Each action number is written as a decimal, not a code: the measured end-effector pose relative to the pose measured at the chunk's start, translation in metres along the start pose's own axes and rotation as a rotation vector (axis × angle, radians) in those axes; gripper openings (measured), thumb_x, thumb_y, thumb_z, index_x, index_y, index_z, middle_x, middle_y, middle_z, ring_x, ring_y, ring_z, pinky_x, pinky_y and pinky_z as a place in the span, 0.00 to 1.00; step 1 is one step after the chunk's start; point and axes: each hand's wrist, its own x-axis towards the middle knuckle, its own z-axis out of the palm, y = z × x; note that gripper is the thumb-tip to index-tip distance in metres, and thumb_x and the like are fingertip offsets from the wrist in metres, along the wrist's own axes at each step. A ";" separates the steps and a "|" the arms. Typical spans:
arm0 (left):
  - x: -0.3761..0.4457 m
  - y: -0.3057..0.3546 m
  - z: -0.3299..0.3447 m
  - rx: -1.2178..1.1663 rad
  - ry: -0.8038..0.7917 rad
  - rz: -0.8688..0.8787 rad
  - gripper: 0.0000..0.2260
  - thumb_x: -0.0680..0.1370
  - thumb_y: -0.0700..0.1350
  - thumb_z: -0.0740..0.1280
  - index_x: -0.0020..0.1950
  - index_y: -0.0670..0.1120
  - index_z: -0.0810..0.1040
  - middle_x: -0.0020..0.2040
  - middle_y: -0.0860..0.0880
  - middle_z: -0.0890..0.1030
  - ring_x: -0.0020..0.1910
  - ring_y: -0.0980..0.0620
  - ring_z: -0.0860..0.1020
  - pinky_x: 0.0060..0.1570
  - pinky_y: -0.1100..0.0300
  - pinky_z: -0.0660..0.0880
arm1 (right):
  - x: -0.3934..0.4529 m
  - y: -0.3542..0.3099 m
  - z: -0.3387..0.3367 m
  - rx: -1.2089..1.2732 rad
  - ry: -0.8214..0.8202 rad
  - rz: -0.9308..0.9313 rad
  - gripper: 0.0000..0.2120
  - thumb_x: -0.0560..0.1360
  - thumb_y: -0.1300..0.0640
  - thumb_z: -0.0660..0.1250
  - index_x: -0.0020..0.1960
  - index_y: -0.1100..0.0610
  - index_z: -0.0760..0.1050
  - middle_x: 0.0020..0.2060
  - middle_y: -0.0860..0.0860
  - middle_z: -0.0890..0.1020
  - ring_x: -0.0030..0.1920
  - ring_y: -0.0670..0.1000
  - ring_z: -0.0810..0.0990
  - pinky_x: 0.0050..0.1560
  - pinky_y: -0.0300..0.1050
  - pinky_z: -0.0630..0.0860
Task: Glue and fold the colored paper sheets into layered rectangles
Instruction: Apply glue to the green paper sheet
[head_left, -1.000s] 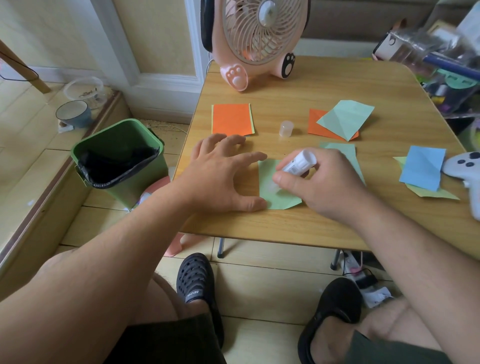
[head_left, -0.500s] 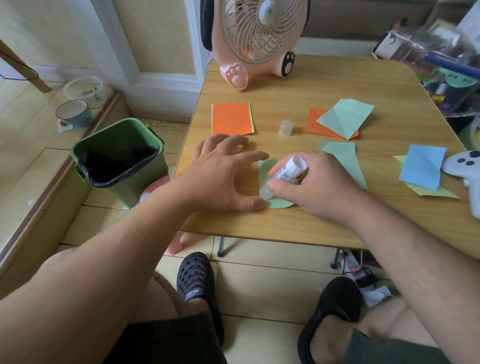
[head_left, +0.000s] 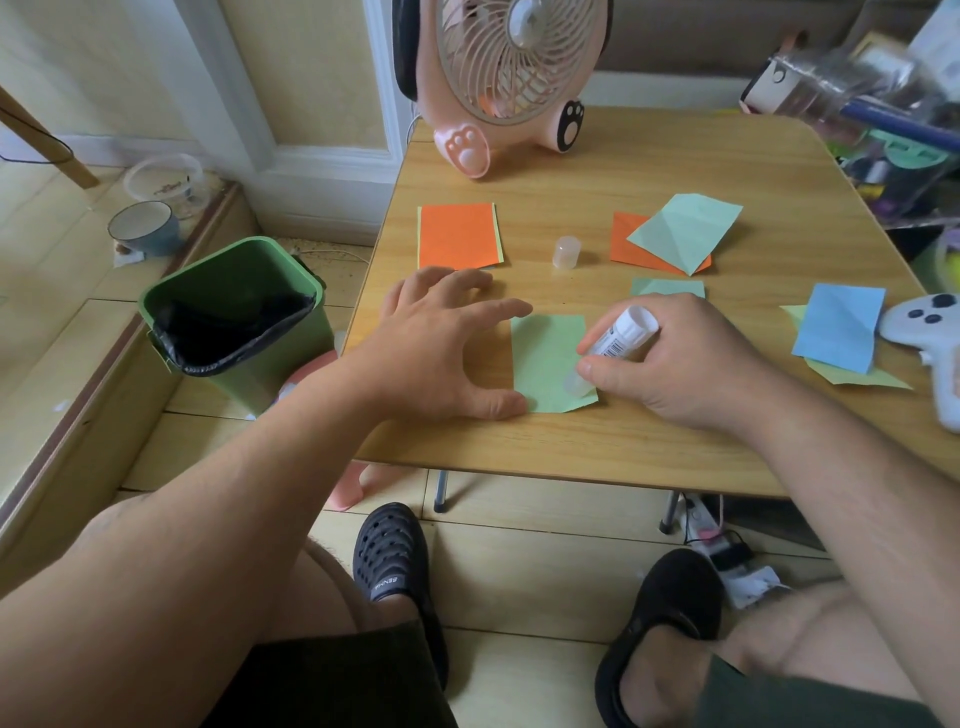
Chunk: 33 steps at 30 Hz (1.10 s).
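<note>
A green paper sheet (head_left: 545, 358) lies near the front edge of the wooden table (head_left: 597, 447). My left hand (head_left: 441, 348) rests spread on the table, its thumb and fingertips at the sheet's left edge. My right hand (head_left: 670, 358) grips a white glue stick (head_left: 615, 340), tilted, with its clear tip pressed on the sheet's lower right part. The glue cap (head_left: 566, 252) stands further back. An orange rectangle on a yellow-green layer (head_left: 457, 235) lies at the back left.
A mint sheet (head_left: 685, 228) overlaps an orange one (head_left: 626, 240) at the back right; a blue sheet (head_left: 837, 326) on a yellow-green one lies right, beside a white game controller (head_left: 930, 332). A pink fan (head_left: 498, 78) stands at the back. A green bin (head_left: 234, 312) is left of the table.
My right hand has slid the glue stick to the left and then back right and down across the green sheet, uncovering more of it. My left hand has stayed in place.
</note>
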 end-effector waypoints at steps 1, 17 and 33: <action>0.000 0.000 0.000 -0.001 -0.002 0.001 0.44 0.62 0.80 0.63 0.77 0.71 0.61 0.81 0.55 0.59 0.80 0.46 0.50 0.76 0.39 0.50 | 0.000 0.000 -0.001 -0.006 -0.001 0.000 0.04 0.71 0.49 0.78 0.42 0.45 0.84 0.41 0.41 0.85 0.42 0.52 0.82 0.46 0.49 0.80; 0.000 0.001 -0.001 -0.009 -0.020 -0.003 0.43 0.62 0.80 0.63 0.77 0.72 0.61 0.80 0.55 0.59 0.80 0.47 0.49 0.77 0.39 0.50 | -0.004 -0.006 -0.007 -0.065 -0.019 0.005 0.04 0.70 0.49 0.76 0.42 0.46 0.83 0.41 0.43 0.85 0.44 0.48 0.81 0.49 0.50 0.79; -0.001 0.001 0.000 -0.017 -0.006 0.005 0.43 0.63 0.79 0.64 0.77 0.71 0.61 0.81 0.55 0.59 0.80 0.46 0.49 0.77 0.39 0.49 | 0.003 0.000 -0.003 0.302 0.090 -0.039 0.08 0.70 0.51 0.71 0.40 0.57 0.80 0.35 0.55 0.82 0.37 0.53 0.76 0.43 0.53 0.73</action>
